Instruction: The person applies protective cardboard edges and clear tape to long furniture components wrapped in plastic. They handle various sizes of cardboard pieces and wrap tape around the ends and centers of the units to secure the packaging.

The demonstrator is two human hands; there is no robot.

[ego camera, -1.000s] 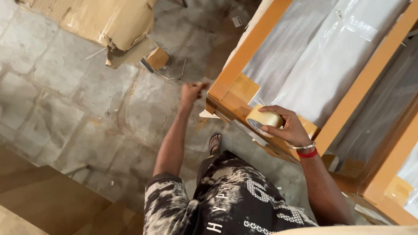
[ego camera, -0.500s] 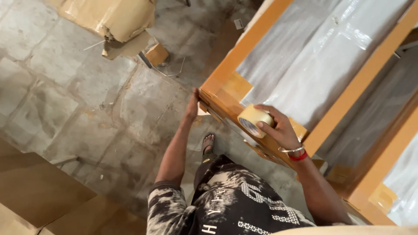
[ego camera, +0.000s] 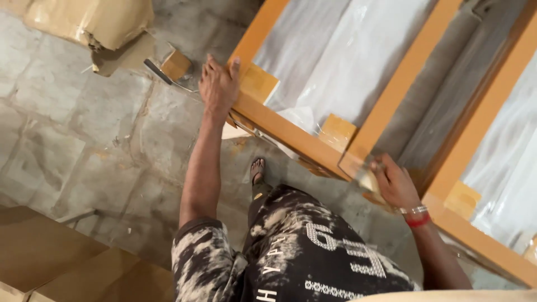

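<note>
An orange wooden frame [ego camera: 291, 133] wrapped in clear plastic sheet [ego camera: 347, 61] lies tilted before me. My left hand [ego camera: 219, 85] presses flat on the frame's corner, fingers spread, beside a cardboard corner pad [ego camera: 258, 83]. My right hand [ego camera: 395, 182] is lower right, at the frame's near edge, gripping a roll of packing tape [ego camera: 366, 178] that is blurred by motion. A red band and a bangle sit on that wrist.
A stone floor [ego camera: 84, 140] lies at left. A cardboard-wrapped bundle [ego camera: 89, 22] sits top left, with a small cardboard block [ego camera: 176, 64] near it. Brown cardboard boxes [ego camera: 61, 263] fill the bottom left. A sandalled foot [ego camera: 257, 168] shows under the frame.
My right hand has carried the tape roll to the right along the frame's near edge. My left hand has shifted onto the frame's corner, now flat on it.
</note>
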